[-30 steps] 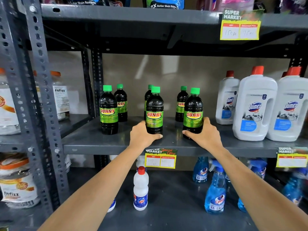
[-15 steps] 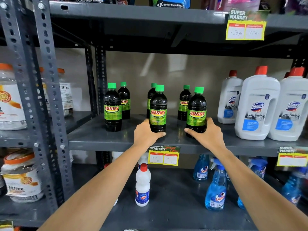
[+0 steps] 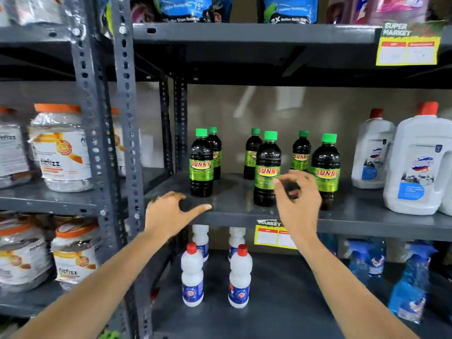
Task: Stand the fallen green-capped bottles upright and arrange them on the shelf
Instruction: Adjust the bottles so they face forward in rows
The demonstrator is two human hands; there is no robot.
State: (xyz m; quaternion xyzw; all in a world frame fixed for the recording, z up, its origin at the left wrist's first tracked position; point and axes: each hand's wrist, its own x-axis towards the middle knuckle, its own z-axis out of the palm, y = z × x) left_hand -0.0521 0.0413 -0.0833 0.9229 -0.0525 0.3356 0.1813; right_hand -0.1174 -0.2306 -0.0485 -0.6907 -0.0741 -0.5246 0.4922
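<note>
Several dark bottles with green caps and "SUNNY" labels stand upright on the grey middle shelf (image 3: 234,192) in two rows. The front row holds a left bottle (image 3: 201,165), a middle bottle (image 3: 267,167) and a right bottle (image 3: 326,167); three more stand behind them. My left hand (image 3: 168,214) hovers at the shelf's front edge, left of the bottles, fingers spread and empty. My right hand (image 3: 297,201) is in front of the gap between the middle and right front bottles, fingers loosely curled, touching neither.
Large white red-capped jugs (image 3: 418,167) fill the shelf's right side. Perforated grey uprights (image 3: 127,143) stand at the left, with orange-lidded jars (image 3: 63,148) beyond. On the shelf below stand white red-capped bottles (image 3: 192,277) and blue spray bottles (image 3: 408,287). A yellow price tag (image 3: 274,234) hangs on the shelf edge.
Both hands have let go of the middle and right front bottles and drawn back. My left hand has moved left along the shelf edge. The view has shifted to the left.
</note>
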